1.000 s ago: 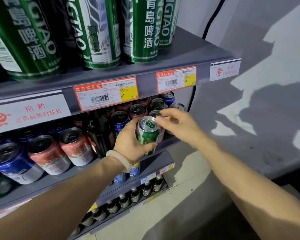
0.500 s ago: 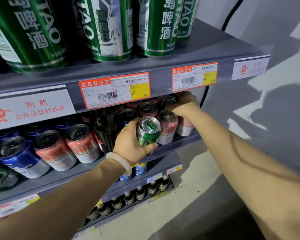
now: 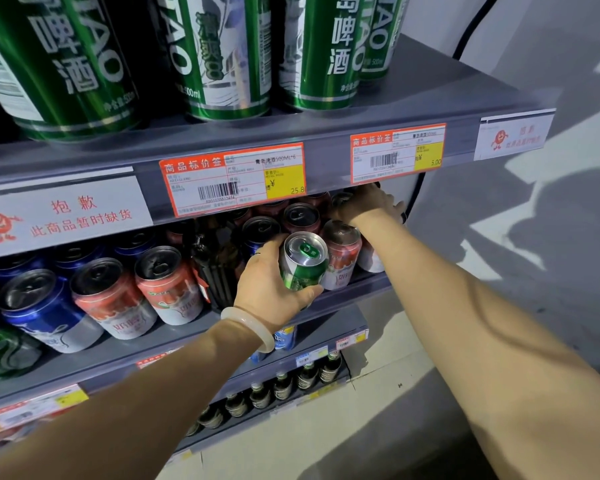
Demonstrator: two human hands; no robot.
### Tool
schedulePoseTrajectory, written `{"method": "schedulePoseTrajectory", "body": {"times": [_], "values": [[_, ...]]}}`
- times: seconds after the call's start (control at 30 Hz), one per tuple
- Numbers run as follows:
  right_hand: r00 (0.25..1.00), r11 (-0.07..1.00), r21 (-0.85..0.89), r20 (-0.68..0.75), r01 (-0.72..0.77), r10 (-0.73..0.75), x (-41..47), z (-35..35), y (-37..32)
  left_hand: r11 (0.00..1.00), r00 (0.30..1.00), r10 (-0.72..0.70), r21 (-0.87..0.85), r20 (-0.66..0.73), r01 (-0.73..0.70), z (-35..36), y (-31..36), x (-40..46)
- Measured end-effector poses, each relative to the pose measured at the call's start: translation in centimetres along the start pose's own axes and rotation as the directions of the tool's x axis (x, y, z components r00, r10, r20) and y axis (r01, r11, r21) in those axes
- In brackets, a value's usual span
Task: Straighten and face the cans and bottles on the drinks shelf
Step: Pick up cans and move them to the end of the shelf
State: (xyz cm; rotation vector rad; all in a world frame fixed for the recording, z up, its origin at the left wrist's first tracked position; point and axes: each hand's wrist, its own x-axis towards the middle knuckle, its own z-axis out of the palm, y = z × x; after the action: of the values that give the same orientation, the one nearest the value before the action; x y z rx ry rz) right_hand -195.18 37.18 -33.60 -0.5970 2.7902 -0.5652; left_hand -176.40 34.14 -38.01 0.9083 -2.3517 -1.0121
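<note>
Grey metal shelving (image 3: 413, 109) is set against a pale grey wall (image 3: 551, 36), down which a black cable (image 3: 471, 32) is run. Orange price tags (image 3: 232, 180) are fixed along the shelf edge. The floor (image 3: 378, 427) is crossed by hard light patches and shadows.

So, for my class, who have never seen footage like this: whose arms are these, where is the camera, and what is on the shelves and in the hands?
A camera on a person's head looks down at their own bare arms; no machine is involved. The left hand grips a green can in front of the middle shelf, which holds red and blue cans. The right hand reaches to the back of that shelf; what its fingers touch is hidden. Tall green cans stand above, small bottles below.
</note>
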Motion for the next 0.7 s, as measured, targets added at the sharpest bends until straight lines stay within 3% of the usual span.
{"method": "schedulePoseTrajectory", "body": {"times": [0.27,0.7], "values": [[0.992,0.994,0.104,-0.124,0.015,-0.002,0.8,1.8,0.8,0.998,1.0,-0.002,-0.059,-0.028,0.0,0.4,-0.1,-0.2],[0.982,0.965,0.247,-0.184,0.087,-0.042,-1.4,0.8,1.0,0.991,0.993,-0.058,-0.128,-0.102,0.044,1.1,0.4,-0.1]]}}
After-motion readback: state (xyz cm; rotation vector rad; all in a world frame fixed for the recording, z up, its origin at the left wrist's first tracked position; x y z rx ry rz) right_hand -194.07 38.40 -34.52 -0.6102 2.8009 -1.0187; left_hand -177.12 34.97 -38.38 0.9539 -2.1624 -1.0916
